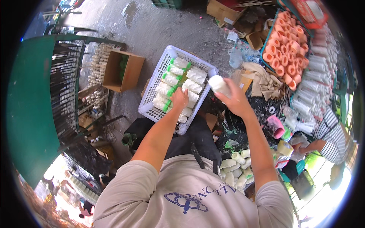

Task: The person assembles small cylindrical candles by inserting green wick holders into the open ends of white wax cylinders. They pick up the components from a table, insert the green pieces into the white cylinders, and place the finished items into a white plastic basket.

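A pale plastic crate [145, 104] with slotted walls is in front of me. In it lie white wrapped rolls [166, 89], several with green ends, in two rows. My left hand [180, 98] reaches in between the rows, its fingers closed down by the green ends; the hand itself hides what they grip. Just beyond the crate's right edge, my right hand [236, 102] is wrapped round a smooth white cylinder [218, 84], one rounded end of it pointing toward the crate.
An open cardboard box [131, 72] stands left of the crate, near a rack of dark rods [66, 79]. On the right are a bin of orange hollow cylinders [283, 45], a crumpled cloth [266, 81] and white pieces [235, 171]. A person in a striped shirt [330, 133] works nearby.
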`<action>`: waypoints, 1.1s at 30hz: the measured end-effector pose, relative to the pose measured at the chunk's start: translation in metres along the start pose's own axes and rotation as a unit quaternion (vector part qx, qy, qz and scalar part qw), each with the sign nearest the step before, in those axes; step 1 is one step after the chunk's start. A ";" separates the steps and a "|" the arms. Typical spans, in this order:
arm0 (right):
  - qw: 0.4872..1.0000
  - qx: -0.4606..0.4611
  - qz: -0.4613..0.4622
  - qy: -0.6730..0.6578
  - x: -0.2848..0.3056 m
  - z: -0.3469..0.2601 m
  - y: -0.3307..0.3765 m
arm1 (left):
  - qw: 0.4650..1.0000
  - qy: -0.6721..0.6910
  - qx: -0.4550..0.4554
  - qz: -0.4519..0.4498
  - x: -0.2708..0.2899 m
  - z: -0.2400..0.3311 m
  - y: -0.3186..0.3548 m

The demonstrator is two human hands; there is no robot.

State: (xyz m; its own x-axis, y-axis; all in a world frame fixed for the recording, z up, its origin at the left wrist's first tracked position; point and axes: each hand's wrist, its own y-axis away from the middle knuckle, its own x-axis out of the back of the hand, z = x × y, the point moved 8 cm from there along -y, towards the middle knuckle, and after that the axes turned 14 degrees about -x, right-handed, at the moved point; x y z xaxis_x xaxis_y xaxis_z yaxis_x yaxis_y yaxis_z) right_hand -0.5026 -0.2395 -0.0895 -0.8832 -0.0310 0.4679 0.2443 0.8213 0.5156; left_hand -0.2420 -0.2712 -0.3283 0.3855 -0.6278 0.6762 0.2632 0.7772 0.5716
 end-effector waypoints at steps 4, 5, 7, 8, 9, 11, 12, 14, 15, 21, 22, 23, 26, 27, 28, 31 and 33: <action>0.972 0.045 0.037 0.228 -0.063 -0.023 -0.088 | 0.999 -0.044 0.013 0.019 -0.012 -0.003 0.003; 0.949 0.083 0.059 0.299 -0.081 -0.020 -0.107 | 0.999 -0.042 0.002 0.027 -0.013 -0.004 -0.004; 0.899 0.127 0.091 0.409 -0.115 0.001 -0.135 | 0.999 -0.049 0.001 0.014 -0.014 -0.001 -0.002; 0.876 0.135 0.103 0.451 -0.129 0.017 -0.148 | 0.999 -0.054 -0.002 0.007 -0.014 0.000 -0.004; 0.850 0.145 0.112 0.495 -0.140 0.023 -0.154 | 0.999 -0.025 -0.018 0.042 -0.011 0.001 -0.009; 0.816 0.138 0.122 0.547 -0.160 0.040 -0.159 | 0.992 0.031 -0.054 0.110 -0.003 0.001 -0.024; 0.795 0.136 0.128 0.577 -0.166 0.046 -0.160 | 0.976 0.059 -0.125 0.170 0.005 0.005 -0.036; 0.789 0.106 0.147 0.587 -0.172 0.062 -0.171 | 0.971 0.126 -0.138 0.146 0.006 0.014 -0.066; 0.786 0.094 0.157 0.591 -0.174 0.068 -0.178 | 0.968 0.158 -0.143 0.135 0.010 0.021 -0.078; 0.811 0.096 0.144 0.559 -0.185 0.080 -0.187 | 0.973 0.121 -0.179 0.083 0.005 0.052 -0.110; 0.817 0.105 0.147 0.548 -0.182 0.077 -0.189 | 0.973 0.145 -0.162 0.074 -0.001 0.049 -0.111; 0.823 0.114 0.149 0.537 -0.177 0.076 -0.191 | 0.973 0.169 -0.144 0.066 -0.007 0.045 -0.112; 0.833 0.125 0.131 0.523 -0.166 0.074 -0.171 | 0.970 0.170 -0.166 0.050 -0.007 0.044 -0.097; 0.833 0.133 0.127 0.522 -0.163 0.071 -0.171 | 0.968 0.172 -0.171 0.062 -0.005 0.044 -0.093; 0.829 0.135 0.136 0.525 -0.162 0.070 -0.169 | 0.966 0.174 -0.176 0.073 -0.005 0.044 -0.083; 0.824 0.117 0.124 0.541 -0.166 0.073 -0.168 | 0.961 0.205 -0.158 0.096 -0.008 0.034 -0.073; 0.831 0.122 0.119 0.529 -0.165 0.070 -0.169 | 0.957 0.214 -0.161 0.109 -0.011 0.028 -0.071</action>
State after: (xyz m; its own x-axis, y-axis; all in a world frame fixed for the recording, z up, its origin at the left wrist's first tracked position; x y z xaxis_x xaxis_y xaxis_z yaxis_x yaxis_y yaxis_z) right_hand -0.4257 -0.3336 -0.3040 0.0576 -0.2291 0.9717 0.1596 0.9629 0.2176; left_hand -0.2898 -0.3206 -0.3633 0.7714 -0.4283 0.4707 0.3676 0.9037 0.2197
